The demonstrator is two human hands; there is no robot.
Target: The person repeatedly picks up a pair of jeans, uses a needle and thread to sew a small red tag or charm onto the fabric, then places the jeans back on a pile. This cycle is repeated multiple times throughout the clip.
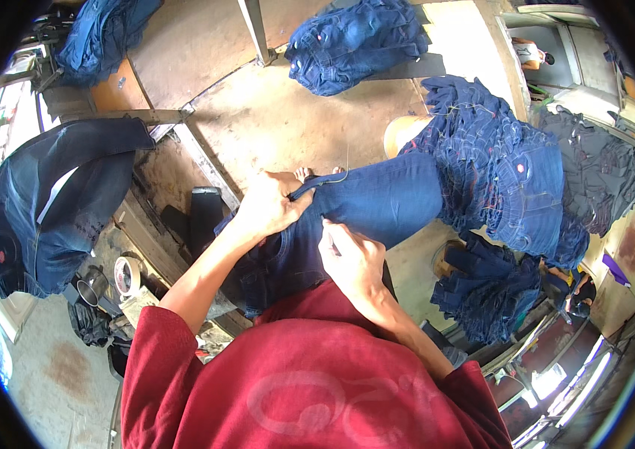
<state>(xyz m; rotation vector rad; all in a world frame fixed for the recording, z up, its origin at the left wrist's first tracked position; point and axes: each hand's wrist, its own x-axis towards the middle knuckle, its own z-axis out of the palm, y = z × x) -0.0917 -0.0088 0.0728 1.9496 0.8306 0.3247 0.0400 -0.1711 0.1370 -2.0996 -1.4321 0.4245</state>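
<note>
A pair of blue jeans [381, 196] lies across my lap, one leg stretched out to the right toward a big pile. My left hand [276, 203] is closed on the far edge of the jeans, pinching a fold of the denim. A loose pale thread [343, 177] sticks up from the seam just right of those fingers. My right hand [353, 260] rests low over the jeans, nearer to me, its fingers curled together. Whatever the right fingers hold, if anything, is too small to make out.
A tall heap of jeans [474, 161] stands at the right, with dark garments [587, 172] behind it and more denim [489, 292] below. Dark jeans [55, 202] hang at the left, above a tape roll [127, 275]. Another denim bundle [355, 45] lies on the floor ahead.
</note>
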